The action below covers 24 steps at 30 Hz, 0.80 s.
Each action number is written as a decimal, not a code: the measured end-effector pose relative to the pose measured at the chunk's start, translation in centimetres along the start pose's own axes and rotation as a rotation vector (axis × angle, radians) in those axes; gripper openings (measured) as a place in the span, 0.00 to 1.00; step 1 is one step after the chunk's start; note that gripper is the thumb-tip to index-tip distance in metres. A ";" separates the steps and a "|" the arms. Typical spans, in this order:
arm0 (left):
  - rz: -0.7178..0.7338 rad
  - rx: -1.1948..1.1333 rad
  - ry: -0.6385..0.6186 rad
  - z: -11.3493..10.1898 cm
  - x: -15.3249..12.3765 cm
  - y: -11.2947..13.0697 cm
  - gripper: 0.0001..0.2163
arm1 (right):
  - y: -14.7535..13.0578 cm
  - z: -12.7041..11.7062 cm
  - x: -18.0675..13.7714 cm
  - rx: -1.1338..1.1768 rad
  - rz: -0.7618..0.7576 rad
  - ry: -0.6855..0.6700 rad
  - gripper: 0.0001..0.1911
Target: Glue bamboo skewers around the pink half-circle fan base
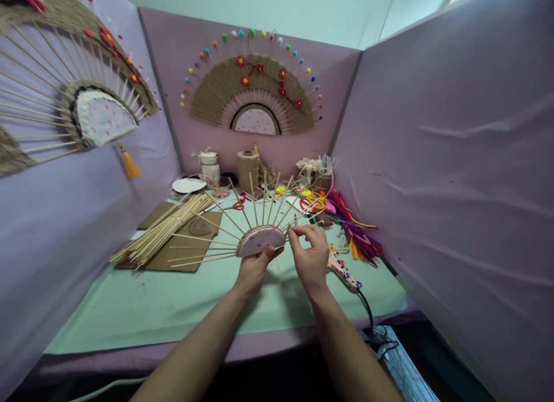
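A small fan frame [262, 241] is held up over the table: a half-round base covered in white cloth with pink dots, edged with twine, with thin wooden sticks fanning out from its curve. My left hand [255, 269] grips the base from below, thumb on its lower edge. At the base's right end, my right hand [310, 252] has thumb and forefinger pinched together near the rightmost sticks. What lies between those fingertips is too small to make out. Just right of that hand lies a hot glue gun [344, 269] with a flower pattern, its black cord running off the table edge.
On the left, a bundle of wooden sticks [167, 229] lies on brown cardboard [190, 260]. A twine spool [248, 170], a white jar [210, 166] and a white disc [189, 186] stand behind. Coloured pipe cleaners [357, 232] and red-handled scissors [238, 205] lie about. Finished fans [255, 90] hang on the partitions.
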<state>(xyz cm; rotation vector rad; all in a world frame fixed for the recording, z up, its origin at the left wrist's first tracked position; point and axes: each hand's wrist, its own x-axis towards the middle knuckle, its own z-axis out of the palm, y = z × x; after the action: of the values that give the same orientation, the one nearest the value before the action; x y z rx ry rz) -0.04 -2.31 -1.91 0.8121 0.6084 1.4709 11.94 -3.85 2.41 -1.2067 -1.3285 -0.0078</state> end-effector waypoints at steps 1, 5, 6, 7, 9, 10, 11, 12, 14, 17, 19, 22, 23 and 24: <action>0.000 0.007 0.000 0.0 0.0 0.0 0.20 | 0.0 0.0 0.0 0.007 0.005 0.006 0.06; -0.003 0.015 0.007 0.3 -0.1 0.3 0.20 | 0.2 0.1 0.1 0.037 0.023 0.036 0.06; -0.003 0.012 0.004 0.3 -0.1 0.3 0.20 | 0.3 0.1 0.1 0.045 0.032 0.040 0.06; -0.003 0.010 0.003 0.3 -0.1 0.4 0.20 | 0.4 0.1 0.1 0.055 0.044 0.043 0.06; -0.001 0.004 0.003 0.4 -0.1 0.4 0.20 | 0.6 0.1 0.2 0.068 0.070 0.046 0.06; 0.000 0.001 0.003 0.3 -0.1 0.3 0.20 | 0.6 0.1 0.2 0.070 0.076 0.048 0.06; 0.001 -0.002 0.004 0.3 -0.1 0.3 0.20 | 0.7 0.1 0.2 0.070 0.075 0.048 0.06; 0.001 -0.003 0.006 0.3 -0.1 0.3 0.20 | 0.7 0.1 0.2 0.066 0.065 0.046 0.06; -0.005 0.004 0.005 0.3 -0.1 0.3 0.20 | 0.8 0.2 0.1 0.042 0.027 0.047 0.05; -0.016 0.015 0.004 0.2 -0.2 0.3 0.19 | 0.9 0.3 -0.2 -0.033 -0.061 0.062 0.05; -0.024 0.008 0.006 0.2 -0.2 0.3 0.19 | 1.0 0.2 -0.5 -0.102 -0.126 0.057 0.05; -0.042 -0.018 0.013 0.3 0.0 0.3 0.18 | 1.0 -0.1 -0.7 -0.178 -0.199 0.002 0.08; -0.049 -0.032 0.016 0.3 0.1 0.3 0.18 | 1.1 -0.3 -0.7 -0.188 -0.216 -0.018 0.08; -0.056 -0.049 0.020 0.3 0.1 0.3 0.18 | 1.1 -0.4 -0.8 -0.190 -0.233 -0.035 0.09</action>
<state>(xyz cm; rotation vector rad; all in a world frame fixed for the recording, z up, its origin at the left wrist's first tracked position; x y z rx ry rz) -0.01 -2.21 -1.51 0.7373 0.6031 1.4388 12.64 -4.08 1.23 -1.2077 -1.5193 -0.2857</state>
